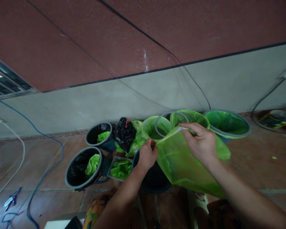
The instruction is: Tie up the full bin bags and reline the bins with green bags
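Observation:
Between my hands a green bin liner (188, 165) is stretched by its top edge and hangs down to the right. My left hand (147, 155) pinches one corner of that edge. My right hand (200, 140) pinches the edge farther right, by a whitish strip. Below them stands a dark bin (155, 178), partly hidden by the liner and my left arm. A loose grey ring (157, 128) rests on a bin lined in pale green (146, 127), just beyond the hands.
Two bins with black liners (72, 168) stand left, holding green plastic. A tied black bag (124, 135) and a clear tub (112, 173) lie between. Green-lined bins (248, 127) line the wall. A blue cable (58, 162) and keys (12, 200) lie on the floor.

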The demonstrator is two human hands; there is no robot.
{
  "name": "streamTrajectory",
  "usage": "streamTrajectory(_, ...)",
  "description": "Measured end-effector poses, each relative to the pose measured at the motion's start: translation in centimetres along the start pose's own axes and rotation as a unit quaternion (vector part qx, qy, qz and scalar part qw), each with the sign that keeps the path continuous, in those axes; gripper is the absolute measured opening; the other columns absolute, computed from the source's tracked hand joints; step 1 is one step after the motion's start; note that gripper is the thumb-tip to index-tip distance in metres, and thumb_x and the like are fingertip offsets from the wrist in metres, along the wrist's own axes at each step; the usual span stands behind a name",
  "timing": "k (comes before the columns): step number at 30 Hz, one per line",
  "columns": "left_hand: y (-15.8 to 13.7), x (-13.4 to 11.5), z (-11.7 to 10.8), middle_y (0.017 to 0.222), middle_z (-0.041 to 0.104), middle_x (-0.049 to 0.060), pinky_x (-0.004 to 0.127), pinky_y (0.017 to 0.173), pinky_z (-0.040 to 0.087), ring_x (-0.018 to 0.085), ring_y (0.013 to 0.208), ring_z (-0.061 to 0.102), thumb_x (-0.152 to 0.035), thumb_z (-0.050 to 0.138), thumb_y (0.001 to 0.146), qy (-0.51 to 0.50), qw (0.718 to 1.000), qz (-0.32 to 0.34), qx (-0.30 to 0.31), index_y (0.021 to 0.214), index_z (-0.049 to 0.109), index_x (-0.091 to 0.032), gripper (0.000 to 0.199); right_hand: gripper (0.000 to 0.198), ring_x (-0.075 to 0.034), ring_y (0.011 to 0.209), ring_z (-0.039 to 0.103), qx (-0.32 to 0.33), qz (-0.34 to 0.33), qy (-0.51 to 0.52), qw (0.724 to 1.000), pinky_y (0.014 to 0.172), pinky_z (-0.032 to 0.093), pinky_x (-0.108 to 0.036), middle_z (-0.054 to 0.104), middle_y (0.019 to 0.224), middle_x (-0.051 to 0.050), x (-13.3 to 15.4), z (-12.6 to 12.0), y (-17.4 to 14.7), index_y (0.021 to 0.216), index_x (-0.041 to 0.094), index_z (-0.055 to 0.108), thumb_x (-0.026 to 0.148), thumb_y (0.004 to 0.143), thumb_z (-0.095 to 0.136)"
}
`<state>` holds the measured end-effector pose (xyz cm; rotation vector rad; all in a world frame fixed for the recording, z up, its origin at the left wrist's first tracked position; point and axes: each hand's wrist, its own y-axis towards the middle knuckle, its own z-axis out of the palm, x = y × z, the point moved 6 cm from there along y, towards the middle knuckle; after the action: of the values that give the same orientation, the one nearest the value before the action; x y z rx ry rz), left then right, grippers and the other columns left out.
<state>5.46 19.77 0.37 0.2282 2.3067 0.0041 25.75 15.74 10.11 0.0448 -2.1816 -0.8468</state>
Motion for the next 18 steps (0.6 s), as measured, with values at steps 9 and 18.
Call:
streamTrajectory(9,0.2,0.4,-0.5,0.095,0.069,0.008,0.029,0.085,0.051,0.017,0.087,0.066,-0.009,0.055,0.081,0.079,0.996,-0.007,-0.051,0.089,0.071,-0.016,0.019,0.020,-0.017,0.079,0.071,-0.058,-0.017,0.014,0.998,0.075,0.056,-0.029,0.076,0.090,-0.004,0.1,-0.5,-0.3,0.096,0.023,0.076,0.027,0.089,0.059)
streamTrajectory(18,1.4,2.8,-4.0,0.091,0.075,0.007,0.028,0.081,0.050,0.020,0.088,0.070,-0.010,0.048,0.089,0.110,0.982,-0.111,-0.106,0.105,0.069,-0.017,0.027,0.018,-0.017,0.083,0.070,0.077,-0.066,-0.064,0.993,0.077,0.055,-0.029,0.073,0.095,-0.003,-1.2,-0.3,0.7,0.097,0.025,0.076,0.031,0.088,0.063)
